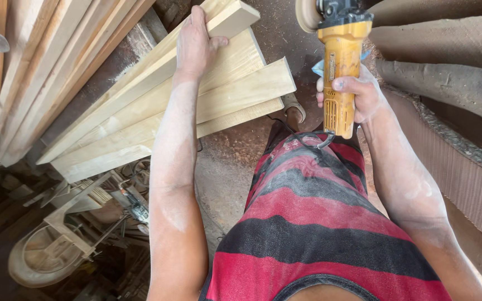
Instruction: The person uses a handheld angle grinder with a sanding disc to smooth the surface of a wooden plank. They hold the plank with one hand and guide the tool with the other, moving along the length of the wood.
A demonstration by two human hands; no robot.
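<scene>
In the head view, the left hand lies flat on the top pale plank of a slanted stack of boards, fingers spread and clasping nothing, seemingly to steady it. The right hand is clenched around a yellow angle grinder, its sanding disc raised clear of the wood. No containers show.

Left hand flat on the top plank of a stack of planks, stack slanting off to the left. Right hand off to the right, wrapped around an angle grinder, well apart from the stack. More boards leaning further left. Power tool down on the floor below the stack.
</scene>
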